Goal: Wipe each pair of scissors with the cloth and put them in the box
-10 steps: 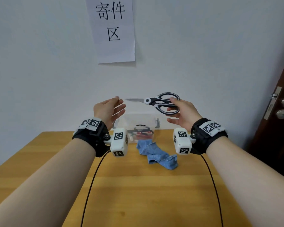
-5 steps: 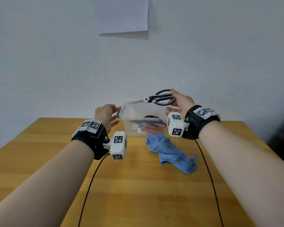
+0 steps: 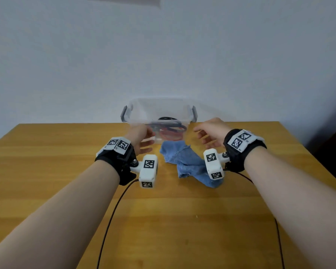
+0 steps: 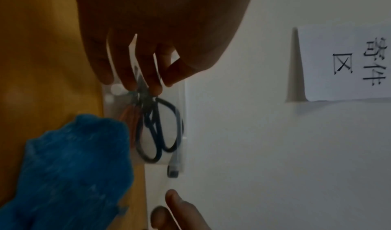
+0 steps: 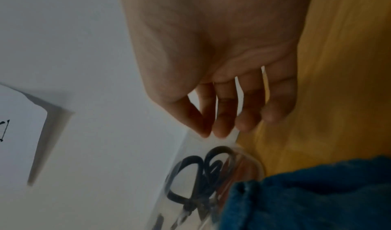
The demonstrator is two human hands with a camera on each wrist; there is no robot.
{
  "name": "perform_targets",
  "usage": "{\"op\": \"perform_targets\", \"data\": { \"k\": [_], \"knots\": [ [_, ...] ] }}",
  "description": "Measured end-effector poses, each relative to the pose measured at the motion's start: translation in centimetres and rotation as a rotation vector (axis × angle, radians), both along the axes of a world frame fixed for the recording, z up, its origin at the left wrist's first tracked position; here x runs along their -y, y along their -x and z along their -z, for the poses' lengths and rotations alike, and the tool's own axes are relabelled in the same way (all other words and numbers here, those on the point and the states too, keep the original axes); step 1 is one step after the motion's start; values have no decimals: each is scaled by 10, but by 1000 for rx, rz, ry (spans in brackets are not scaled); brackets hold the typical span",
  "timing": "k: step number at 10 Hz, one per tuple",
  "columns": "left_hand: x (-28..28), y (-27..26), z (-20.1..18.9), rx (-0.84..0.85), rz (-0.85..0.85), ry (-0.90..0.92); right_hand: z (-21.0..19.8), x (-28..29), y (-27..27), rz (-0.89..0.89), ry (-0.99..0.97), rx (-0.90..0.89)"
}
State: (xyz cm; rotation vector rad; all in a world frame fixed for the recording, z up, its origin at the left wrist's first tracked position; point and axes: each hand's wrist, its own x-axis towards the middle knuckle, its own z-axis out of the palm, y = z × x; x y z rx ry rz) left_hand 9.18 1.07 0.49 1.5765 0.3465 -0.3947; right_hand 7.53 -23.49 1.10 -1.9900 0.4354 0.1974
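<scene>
A clear plastic box (image 3: 144, 111) stands at the back of the table against the wall. Inside it lie black-handled scissors (image 3: 170, 124) on top of red-handled scissors (image 3: 171, 135). The crumpled blue cloth (image 3: 184, 162) lies on the table just in front of the box. My left hand (image 3: 144, 137) hovers at the box's front left corner, fingers straight and empty. To the right of the box is my right hand (image 3: 209, 133), its fingers relaxed and holding nothing. The left wrist view shows the black scissors (image 4: 158, 129) through the box wall, past my fingertips (image 4: 155, 89).
The wooden table (image 3: 163, 220) stretches towards me, with two thin black cables (image 3: 113, 216) running along it from my wrists. A paper sign (image 4: 342, 62) hangs on the white wall above the box.
My right hand held the black scissors above the box; now they lie in the box and that hand is empty and lower. Both hands came down beside the box.
</scene>
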Motion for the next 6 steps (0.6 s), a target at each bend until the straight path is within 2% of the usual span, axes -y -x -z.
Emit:
{"op": "perform_targets", "data": {
  "k": [1, 2, 3, 4, 5, 6],
  "knots": [
    [19, 16, 4, -75, 141, -33, 7, 1, 23, -278, 166, -148],
    [40, 31, 6, -123, 274, 48, 18, -1, 41, -416, 312, -212],
    [58, 39, 0, -134, 370, 147, 18, 10, 45, -276, 305, -114],
    [72, 40, -17, -48, 387, 134, 2, 29, 53, -42, 249, 80],
    [83, 46, -34, 17, 409, 63, -7, 35, 66, -81, 284, 11],
    [84, 52, -60, 85, 382, 13, -28, 30, 80, -205, 359, -133]
  ]
}}
